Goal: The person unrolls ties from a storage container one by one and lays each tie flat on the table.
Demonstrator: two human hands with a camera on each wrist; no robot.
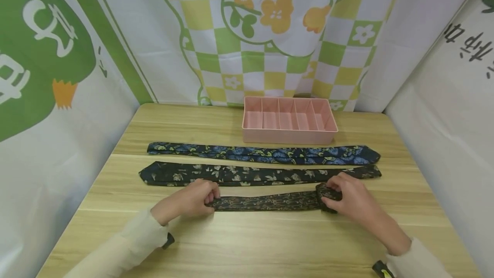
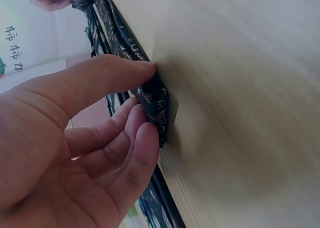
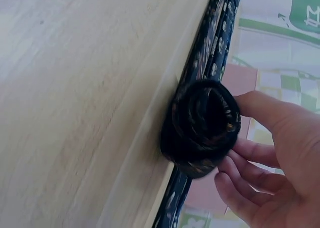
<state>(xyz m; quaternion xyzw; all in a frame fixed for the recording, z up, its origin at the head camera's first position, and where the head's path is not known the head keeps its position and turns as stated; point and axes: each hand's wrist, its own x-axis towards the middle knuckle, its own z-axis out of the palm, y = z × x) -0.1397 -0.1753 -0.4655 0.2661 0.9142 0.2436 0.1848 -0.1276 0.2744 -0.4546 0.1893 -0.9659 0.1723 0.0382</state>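
A dark necktie with a small brownish pattern [image 1: 266,202] lies across the near part of the table, its right part wound into a roll [image 3: 192,153]. My right hand [image 1: 353,198] grips that roll between thumb and fingers; in the right wrist view the coil stands on edge, with an open hollow at its centre. At the flat left end, my left hand [image 1: 194,199] pinches the necktie, thumb [image 2: 125,68] on one side and fingertips on the other. Just beyond lies a black necktie with pale flowers [image 1: 239,174], and behind it a blue-and-yellow patterned necktie [image 1: 270,153]. Both are stretched out lengthwise.
A pink box [image 1: 289,135] with several compartments stands at the back of the wooden table [image 1: 247,243], near a checked, flowered curtain [image 1: 254,59]. White printed sheets hang along the left and right sides.
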